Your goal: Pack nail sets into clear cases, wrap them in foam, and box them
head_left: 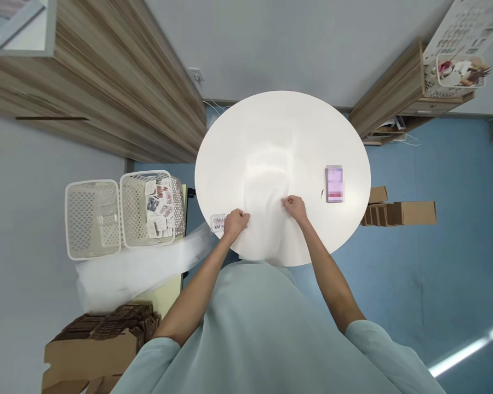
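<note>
A translucent white packing sheet (265,219) lies over the near middle of the round white table (222,142), with creases toward its right side. My left hand (236,221) pinches its left edge. On the opposite edge my right hand (294,207) is closed on the sheet between thumb and fingers. Just left of my left hand sits a small clear pack (218,222) with several small pieces in it, at the table's rim. A phone (334,184) with a lit, blurred screen lies to the right, beside a tiny dark object (322,193).
At left, a white basket (126,219) holds several small packs, and another basket (69,219) stands beside it. More white sheeting (139,273) lies below them, above stacked flat cardboard (90,355). Cardboard boxes (414,213) stand on the floor at right. Wooden cabinets (148,82) flank the table.
</note>
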`<state>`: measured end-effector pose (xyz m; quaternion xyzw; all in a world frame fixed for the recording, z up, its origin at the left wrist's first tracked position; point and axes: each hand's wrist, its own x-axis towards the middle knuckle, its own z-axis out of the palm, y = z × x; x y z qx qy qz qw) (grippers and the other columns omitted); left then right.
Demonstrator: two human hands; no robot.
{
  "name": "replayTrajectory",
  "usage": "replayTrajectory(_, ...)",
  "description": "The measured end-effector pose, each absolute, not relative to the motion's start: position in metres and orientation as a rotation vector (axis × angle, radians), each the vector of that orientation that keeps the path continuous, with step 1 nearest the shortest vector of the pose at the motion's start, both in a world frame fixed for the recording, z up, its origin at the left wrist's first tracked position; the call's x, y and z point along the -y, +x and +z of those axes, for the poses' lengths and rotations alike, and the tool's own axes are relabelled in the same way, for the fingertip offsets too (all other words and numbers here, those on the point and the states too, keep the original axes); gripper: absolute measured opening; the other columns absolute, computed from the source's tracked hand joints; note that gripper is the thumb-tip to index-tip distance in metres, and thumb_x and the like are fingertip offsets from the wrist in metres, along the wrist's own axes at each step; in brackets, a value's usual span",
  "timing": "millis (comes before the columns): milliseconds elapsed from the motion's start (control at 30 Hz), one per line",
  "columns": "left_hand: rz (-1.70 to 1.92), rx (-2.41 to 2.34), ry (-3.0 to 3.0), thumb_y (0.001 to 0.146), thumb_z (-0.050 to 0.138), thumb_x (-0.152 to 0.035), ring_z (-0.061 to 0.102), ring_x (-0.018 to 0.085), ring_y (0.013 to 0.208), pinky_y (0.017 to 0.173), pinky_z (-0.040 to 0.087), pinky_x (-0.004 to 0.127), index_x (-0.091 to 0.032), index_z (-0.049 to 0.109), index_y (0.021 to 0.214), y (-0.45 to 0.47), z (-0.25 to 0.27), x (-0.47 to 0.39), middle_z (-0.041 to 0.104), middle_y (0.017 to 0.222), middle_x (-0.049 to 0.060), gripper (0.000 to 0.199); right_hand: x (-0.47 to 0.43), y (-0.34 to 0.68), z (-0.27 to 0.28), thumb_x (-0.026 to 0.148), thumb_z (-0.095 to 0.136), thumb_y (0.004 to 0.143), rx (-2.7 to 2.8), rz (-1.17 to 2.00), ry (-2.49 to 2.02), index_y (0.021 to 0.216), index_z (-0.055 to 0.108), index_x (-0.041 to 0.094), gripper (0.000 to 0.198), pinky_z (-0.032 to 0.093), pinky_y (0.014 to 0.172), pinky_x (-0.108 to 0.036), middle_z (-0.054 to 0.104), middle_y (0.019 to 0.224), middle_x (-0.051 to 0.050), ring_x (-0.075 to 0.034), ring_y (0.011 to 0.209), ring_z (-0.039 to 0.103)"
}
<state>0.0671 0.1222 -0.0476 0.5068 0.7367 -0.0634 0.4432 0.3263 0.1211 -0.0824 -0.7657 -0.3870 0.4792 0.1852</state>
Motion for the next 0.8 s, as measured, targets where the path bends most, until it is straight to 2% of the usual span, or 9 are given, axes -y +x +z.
replayTrajectory(100, -0.141, -1.841, 1.294, 0.095, 0.059, -0.032, 0.076, 0.023, 0.080, 0.078, 0.050, 0.032, -0.024, 0.061, 0.083, 0.072, -0.055, -0.128, 0.077, 0.073, 0.001, 0.014, -0.117, 0.338, -0.082, 0.043, 0.064, 0.092, 1.007, 1.247, -2.220, 0.076, 0.066, 0.024, 0.025, 0.050, 0.071, -0.030, 0.081, 0.083, -0.005, -0.022, 0.077, 0.072)
replayTrajectory(200, -0.077, -1.809, 1.289, 0.099, 0.060, -0.036, 0.077, 0.021, 0.079, 0.080, 0.052, 0.031, -0.024, 0.065, 0.091, 0.074, -0.062, -0.128, 0.080, 0.084, 0.001, 0.015, -0.129, 0.350, -0.081, 0.045, 0.067, 0.090, 1.005, 1.171, -2.237, 0.076, 0.065, 0.024, 0.025, 0.050, 0.073, -0.030, 0.081, 0.084, -0.005, -0.022, 0.077, 0.071)
replayTrajectory(367, 0.071, -1.728, 1.146, 0.100, 0.063, -0.041, 0.076, 0.018, 0.077, 0.067, 0.053, 0.027, -0.023, 0.065, 0.103, 0.072, -0.066, -0.109, 0.081, 0.090, 0.003, 0.019, -0.156, 0.357, -0.079, 0.044, 0.068, 0.092, 1.013, 1.125, -2.224, 0.078, 0.063, 0.023, 0.026, 0.049, 0.072, -0.031, 0.080, 0.087, -0.005, -0.021, 0.074, 0.070)
replayTrajectory(500, 0.095, -1.665, 1.094, 0.090, 0.077, -0.040, 0.074, 0.017, 0.070, 0.062, 0.053, 0.026, -0.022, 0.066, 0.106, 0.068, -0.066, -0.091, 0.080, 0.095, 0.003, 0.026, -0.158, 0.354, -0.080, 0.053, 0.069, 0.093, 1.025, 1.152, -2.211, 0.085, 0.062, 0.024, 0.032, 0.049, 0.075, -0.031, 0.079, 0.089, -0.004, -0.020, 0.078, 0.071)
replayTrajectory(667, 0.108, -1.737, 1.122, 0.090, 0.075, -0.033, 0.074, 0.017, 0.072, 0.068, 0.055, 0.028, -0.023, 0.068, 0.107, 0.066, -0.070, -0.086, 0.079, 0.105, 0.004, 0.021, -0.115, 0.348, -0.083, 0.057, 0.076, 0.086, 1.056, 1.196, -2.333, 0.096, 0.063, 0.024, 0.037, 0.050, 0.080, -0.032, 0.077, 0.093, -0.005, -0.023, 0.090, 0.072)
replayTrajectory(800, 0.111, -1.753, 1.189, 0.090, 0.076, -0.033, 0.075, 0.018, 0.078, 0.076, 0.055, 0.029, -0.024, 0.069, 0.109, 0.066, -0.073, -0.089, 0.079, 0.104, 0.003, 0.022, -0.055, 0.342, -0.078, 0.054, 0.077, 0.083, 1.053, 1.279, -2.354, 0.086, 0.061, 0.025, 0.033, 0.048, 0.074, -0.031, 0.074, 0.086, -0.003, -0.023, 0.085, 0.069)
